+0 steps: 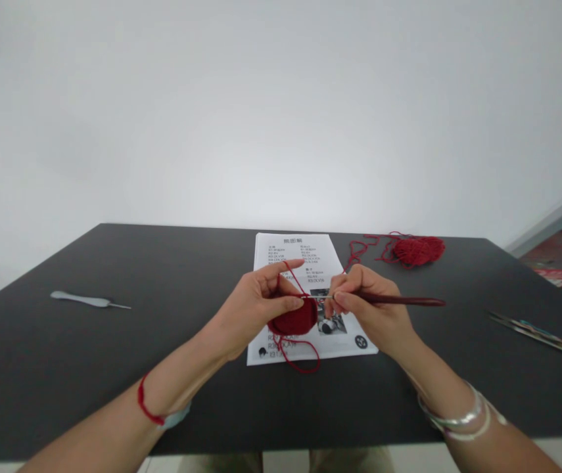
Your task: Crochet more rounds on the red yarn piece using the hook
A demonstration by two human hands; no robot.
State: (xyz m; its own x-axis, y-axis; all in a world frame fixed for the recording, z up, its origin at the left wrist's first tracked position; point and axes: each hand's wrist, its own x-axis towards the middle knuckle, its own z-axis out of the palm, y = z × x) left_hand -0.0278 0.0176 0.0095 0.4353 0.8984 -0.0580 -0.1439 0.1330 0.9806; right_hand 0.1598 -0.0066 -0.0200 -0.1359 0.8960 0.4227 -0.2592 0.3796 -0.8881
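My left hand [271,290] pinches a round piece of red crochet work [294,320] between thumb and fingers. A strand of red yarn runs over its raised, stretched index finger down to the work. In my right hand [362,297] is a crochet hook [409,300] with a dark red handle, held like a pen. Its thin metal shaft points left, and the tip is at the top edge of the crochet work, partly hidden by my left thumb. A loop of red yarn [317,361] hangs below the piece.
Under my hands lies a printed pattern sheet [293,240] on the dark table [172,263]. A loose ball of red yarn [419,251] sits at the back right. A grey-handled hook [81,299] lies on the left, and tweezers [532,332] on the right. A white wall stands behind.
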